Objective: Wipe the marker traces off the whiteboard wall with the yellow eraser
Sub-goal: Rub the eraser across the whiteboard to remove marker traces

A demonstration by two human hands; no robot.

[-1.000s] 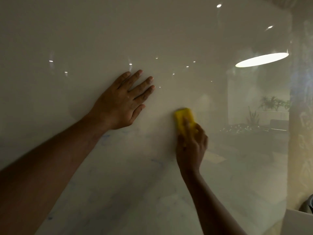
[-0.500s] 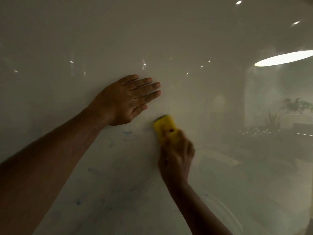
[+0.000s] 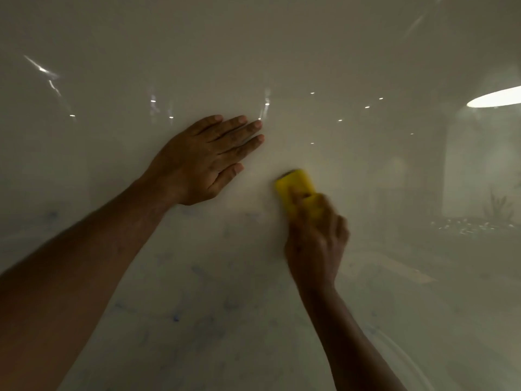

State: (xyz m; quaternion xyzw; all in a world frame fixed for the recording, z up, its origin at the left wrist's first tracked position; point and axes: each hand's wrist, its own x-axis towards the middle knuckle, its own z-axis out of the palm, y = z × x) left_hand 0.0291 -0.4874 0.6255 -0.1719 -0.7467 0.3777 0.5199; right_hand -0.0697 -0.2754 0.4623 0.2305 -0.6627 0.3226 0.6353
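The one yellow eraser [image 3: 296, 189] presses against the whiteboard wall [image 3: 338, 52], gripped by the right hand [image 3: 315, 244], fingers curled over it. It sits farther from the left hand [image 3: 203, 162] than half a second ago. That hand lies flat on the wall, fingers straight. Several faint blue marker traces [image 3: 176, 317] show below both hands.

Left hand [image 3: 207, 159] lies flat with fingers straight; right hand [image 3: 315, 244] is curled in a grip.
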